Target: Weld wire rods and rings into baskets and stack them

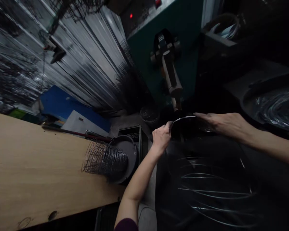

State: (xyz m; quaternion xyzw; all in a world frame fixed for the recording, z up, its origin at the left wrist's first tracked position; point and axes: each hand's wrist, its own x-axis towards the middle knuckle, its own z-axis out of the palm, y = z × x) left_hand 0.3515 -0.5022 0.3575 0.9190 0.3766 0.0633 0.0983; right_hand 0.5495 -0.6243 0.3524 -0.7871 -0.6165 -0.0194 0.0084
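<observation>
Between my two hands a thin metal wire ring is held up close to the tip of a machine arm. My left hand is closed, pinching the ring's left side between thumb and fingers. At the right side, my right hand grips the ring with its fingers stretched forward along it. The lower part of the ring is lost in shadow. Below my hands, several loose curved wires lie over a dark surface.
To the left, a stack of wire rings stands by a round dark base beside a wooden board. A green machine body rises ahead. At right sits a dark tub of shiny wires. A crate is on the floor.
</observation>
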